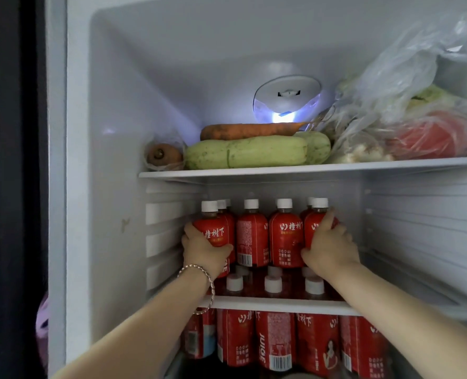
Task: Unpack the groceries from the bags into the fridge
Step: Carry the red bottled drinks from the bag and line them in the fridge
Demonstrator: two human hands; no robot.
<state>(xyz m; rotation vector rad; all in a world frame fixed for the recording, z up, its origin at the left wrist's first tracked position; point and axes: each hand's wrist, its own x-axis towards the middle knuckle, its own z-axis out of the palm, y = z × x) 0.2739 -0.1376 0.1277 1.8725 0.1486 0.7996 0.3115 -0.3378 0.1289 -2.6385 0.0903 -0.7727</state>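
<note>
Fingers [190, 232] of the left hand [203, 251] are curled round the left-end bottle [213, 232], a red juice bottle with a white cap at the left end of the row on the middle shelf [281, 302]. The thumb lies across the foot of its label. The right hand [332, 250] grips the right-end bottle [315, 231] of that row in the same way, with one finger reaching up toward the neck. So both hands are clamped on bottles, with two more bottles [268, 236] upright between them and further caps showing behind. Whether the two gripped bottles already sit flat on the middle shelf cannot be told, since the hands and wrists hide their bases. Below the middle shelf a lower row of bottles [276, 340] is packed tight. Above it, the upper shelf holds courgettes [246, 153], a carrot [248, 131] and vegetables in plastic bags [407, 127]. The grocery bags themselves are out of view. The step in hand looks like stocking drinks, with the two end bottles being set down or pressed inward to close up the row. The next move probably calls for seating both bottles squarely. Then the fingers need to loosen one hand at a time, and the forearms should draw straight back so that sleeveless wrists and the bracelet [209, 283] do not tip the neighbours. The middle shelf has free room right of the row for more.
</note>
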